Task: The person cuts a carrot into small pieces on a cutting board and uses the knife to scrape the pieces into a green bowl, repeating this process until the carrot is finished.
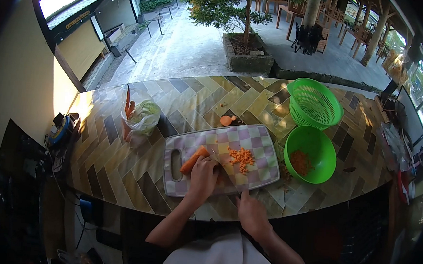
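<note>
On the checkered cutting board (172, 185), my left hand (203, 178) is closed on a thick piece of carrot (193, 161), which lies slanted near the board's handle hole. My right hand (252, 214) grips a knife (229, 177) by its handle at the board's near edge. The blade points away from me and to the left, its tip close to the left fingers and the carrot. Diced carrot (242, 157) lies in a loose heap right of the blade. Part of the blade is blurred.
A green bowl (323, 164) with orange bits inside stands right of the board, a green colander (316, 102) behind it. Carrot ends (226, 120) lie beyond the board. At left sits a plastic bag (143, 120) with pale green vegetable, beside whole carrots (128, 109).
</note>
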Available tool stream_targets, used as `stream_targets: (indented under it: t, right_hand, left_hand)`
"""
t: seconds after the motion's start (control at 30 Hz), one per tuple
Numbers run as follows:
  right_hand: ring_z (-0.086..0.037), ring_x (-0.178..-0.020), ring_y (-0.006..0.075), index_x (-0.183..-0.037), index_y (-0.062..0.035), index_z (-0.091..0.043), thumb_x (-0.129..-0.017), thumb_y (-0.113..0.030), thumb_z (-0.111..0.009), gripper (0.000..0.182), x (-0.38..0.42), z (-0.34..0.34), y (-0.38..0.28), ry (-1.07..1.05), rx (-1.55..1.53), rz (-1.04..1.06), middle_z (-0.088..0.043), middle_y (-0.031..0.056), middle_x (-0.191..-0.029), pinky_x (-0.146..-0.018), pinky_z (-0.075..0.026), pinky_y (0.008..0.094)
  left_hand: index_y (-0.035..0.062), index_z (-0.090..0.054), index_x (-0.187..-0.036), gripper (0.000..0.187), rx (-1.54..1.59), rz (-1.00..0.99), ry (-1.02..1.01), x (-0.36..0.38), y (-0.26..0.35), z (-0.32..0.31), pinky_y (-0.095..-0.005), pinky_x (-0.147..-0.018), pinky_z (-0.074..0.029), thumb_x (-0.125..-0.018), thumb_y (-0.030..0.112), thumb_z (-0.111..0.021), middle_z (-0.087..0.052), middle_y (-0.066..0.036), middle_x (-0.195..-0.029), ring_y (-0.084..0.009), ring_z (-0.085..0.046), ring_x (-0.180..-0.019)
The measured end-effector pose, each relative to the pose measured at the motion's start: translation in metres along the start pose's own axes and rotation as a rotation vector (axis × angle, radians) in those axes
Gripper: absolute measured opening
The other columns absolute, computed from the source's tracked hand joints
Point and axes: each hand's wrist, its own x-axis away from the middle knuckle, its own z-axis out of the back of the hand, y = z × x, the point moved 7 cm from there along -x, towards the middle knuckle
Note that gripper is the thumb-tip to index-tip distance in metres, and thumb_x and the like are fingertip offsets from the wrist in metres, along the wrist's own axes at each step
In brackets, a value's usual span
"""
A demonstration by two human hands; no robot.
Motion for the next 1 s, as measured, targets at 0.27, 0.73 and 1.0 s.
stream_targets:
  t: [0.27,0.73,1.0]
  right_hand:
    - [-0.061,-0.059,0.0341,-0.089,0.0007,-0.050,-0.102,-0.028,-0.050,0.032,-0.005,0.017,0.043,0.112,-0.308,-0.013,-0.061,0.0190,-0.067,-0.055,-0.046,0.0460]
    - [-0.047,-0.045,0.0073,-0.089,-0.0043,-0.048,-0.104,-0.033,-0.050,0.033,0.021,0.008,0.050,-0.169,-1.041,-0.281,-0.048,0.0006,-0.059,-0.037,-0.035,0.0242]
    - [-0.051,-0.048,0.0096,-0.085,-0.0017,-0.049,-0.103,-0.033,-0.051,0.036,0.025,0.018,0.065,-0.059,-0.866,-0.256,-0.052,0.0030,-0.059,-0.045,-0.040,0.0289]
  left_hand:
    - [-0.0048,-0.071,-0.103,0.021,0.180,-0.115,0.022,-0.005,-0.010,0.025,-0.0365,-0.083,-0.052,-0.084,-0.004,-0.062,-0.071,-0.018,-0.098,-0.0307,-0.069,-0.093]
    - [-0.0075,-0.069,-0.093,0.009,0.843,0.233,-0.274,-0.041,-0.008,-0.044,-0.0254,-0.070,-0.057,-0.086,-0.002,-0.068,-0.074,-0.013,-0.092,-0.0154,-0.073,-0.082]
    - [-0.0055,-0.070,-0.098,0.026,0.219,-0.427,-0.163,-0.053,0.029,-0.012,-0.0361,-0.083,-0.054,-0.074,-0.011,-0.063,-0.072,-0.018,-0.096,-0.0302,-0.070,-0.091]
